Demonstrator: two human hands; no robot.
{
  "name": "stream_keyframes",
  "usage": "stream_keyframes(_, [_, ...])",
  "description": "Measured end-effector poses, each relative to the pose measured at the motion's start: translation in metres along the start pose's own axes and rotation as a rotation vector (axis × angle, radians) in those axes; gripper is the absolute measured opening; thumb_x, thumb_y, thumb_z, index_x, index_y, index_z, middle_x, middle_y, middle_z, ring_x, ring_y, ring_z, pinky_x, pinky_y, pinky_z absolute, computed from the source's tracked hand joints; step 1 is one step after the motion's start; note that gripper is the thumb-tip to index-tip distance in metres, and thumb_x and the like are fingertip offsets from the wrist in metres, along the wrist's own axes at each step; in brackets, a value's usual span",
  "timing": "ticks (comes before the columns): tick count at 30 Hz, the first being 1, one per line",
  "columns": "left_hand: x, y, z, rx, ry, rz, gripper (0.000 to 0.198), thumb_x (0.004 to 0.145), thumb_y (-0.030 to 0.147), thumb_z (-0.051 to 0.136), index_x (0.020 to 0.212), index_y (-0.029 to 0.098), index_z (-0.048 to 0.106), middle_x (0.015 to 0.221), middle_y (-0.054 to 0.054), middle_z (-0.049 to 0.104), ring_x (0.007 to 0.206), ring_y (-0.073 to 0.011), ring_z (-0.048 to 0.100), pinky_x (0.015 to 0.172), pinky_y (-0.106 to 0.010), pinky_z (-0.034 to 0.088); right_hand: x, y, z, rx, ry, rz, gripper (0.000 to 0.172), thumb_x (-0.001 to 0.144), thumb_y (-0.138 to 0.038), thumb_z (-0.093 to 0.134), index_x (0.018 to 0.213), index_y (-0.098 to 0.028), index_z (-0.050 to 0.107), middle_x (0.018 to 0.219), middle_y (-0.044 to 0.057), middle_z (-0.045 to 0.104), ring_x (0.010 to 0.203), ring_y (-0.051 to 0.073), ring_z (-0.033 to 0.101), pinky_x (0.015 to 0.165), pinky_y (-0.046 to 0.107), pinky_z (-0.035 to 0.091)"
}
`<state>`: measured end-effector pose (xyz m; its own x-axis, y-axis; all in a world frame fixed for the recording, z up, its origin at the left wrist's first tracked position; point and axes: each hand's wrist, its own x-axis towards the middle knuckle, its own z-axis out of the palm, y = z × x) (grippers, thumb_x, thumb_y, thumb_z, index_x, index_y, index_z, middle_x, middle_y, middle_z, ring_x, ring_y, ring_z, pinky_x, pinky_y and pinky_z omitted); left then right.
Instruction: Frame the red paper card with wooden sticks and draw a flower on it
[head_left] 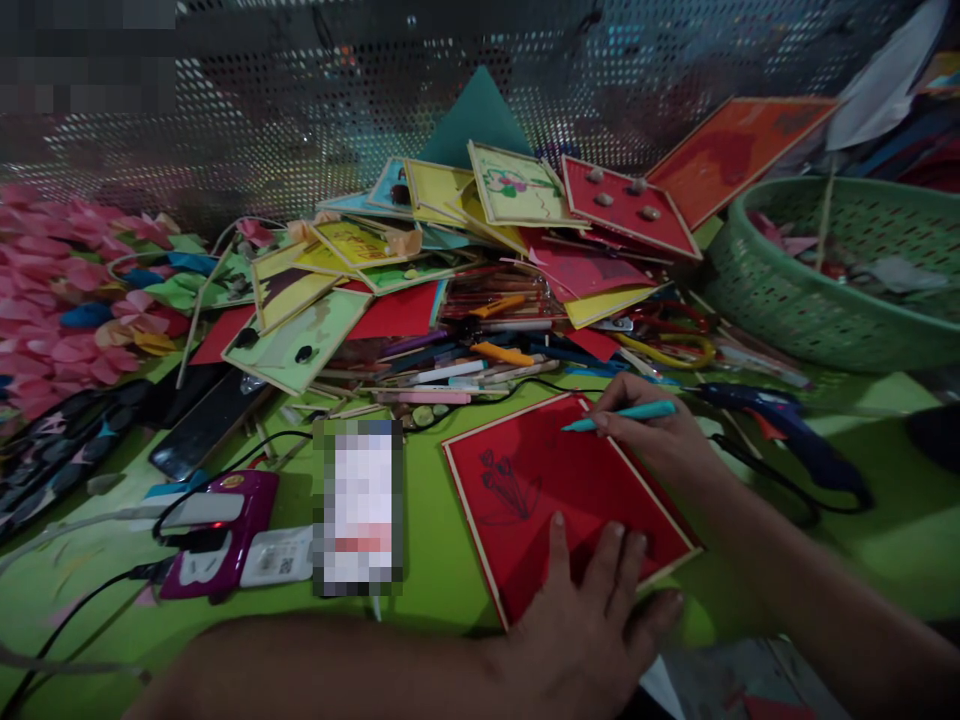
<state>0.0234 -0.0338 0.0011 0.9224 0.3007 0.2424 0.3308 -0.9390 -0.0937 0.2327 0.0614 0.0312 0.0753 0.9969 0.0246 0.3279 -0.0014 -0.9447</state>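
A red square card (555, 500) with a pale stick border lies tilted on the green table. Dark line-drawn flowers (506, 480) show on its left half. My left hand (592, 600) lies across the card's lower part, fingers spread, holding nothing. At the card's top corner, my right hand (660, 430) grips a teal pen (634, 414), its tip pointing left, over or on the red surface; contact cannot be made out.
Left of the card are a phone (358, 505) and a purple power strip (236, 525) with cables. A glue gun (795, 420) lies right. Behind are piled framed cards (517, 190), pens, scissors (675, 348), pink paper petals (67, 290) and a green basket (847, 290).
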Motion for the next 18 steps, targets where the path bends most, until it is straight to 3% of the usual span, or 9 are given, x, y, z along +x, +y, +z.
stream_keyframes(6, [0.0, 0.001, 0.0, 0.002, -0.001, -0.002, 0.046, 0.1, 0.031, 0.039, 0.143, 0.034, 0.053, 0.153, -0.012, 0.051, 0.14, -0.0351, 0.046, 0.1, -0.068, 0.034, 0.0, 0.007, -0.001, -0.011, -0.02, -0.017, 0.023, 0.081, -0.041, 0.074, 0.072, -0.023, 0.061, 0.066, 0.0, 0.059, 0.062, 0.018, 0.049, 0.059, 0.032, 0.037])
stream_keyframes(18, [0.001, 0.001, 0.001, 0.008, 0.039, -0.017, 0.044, 0.098, 0.032, 0.043, 0.14, 0.035, 0.057, 0.15, -0.011, 0.055, 0.139, -0.0349, 0.047, 0.101, -0.068, 0.032, 0.0, -0.006, 0.002, -0.05, -0.027, -0.006, 0.02, 0.079, -0.037, 0.07, 0.071, -0.022, 0.059, 0.063, -0.002, 0.055, 0.06, 0.015, 0.045, 0.058, 0.03, 0.033])
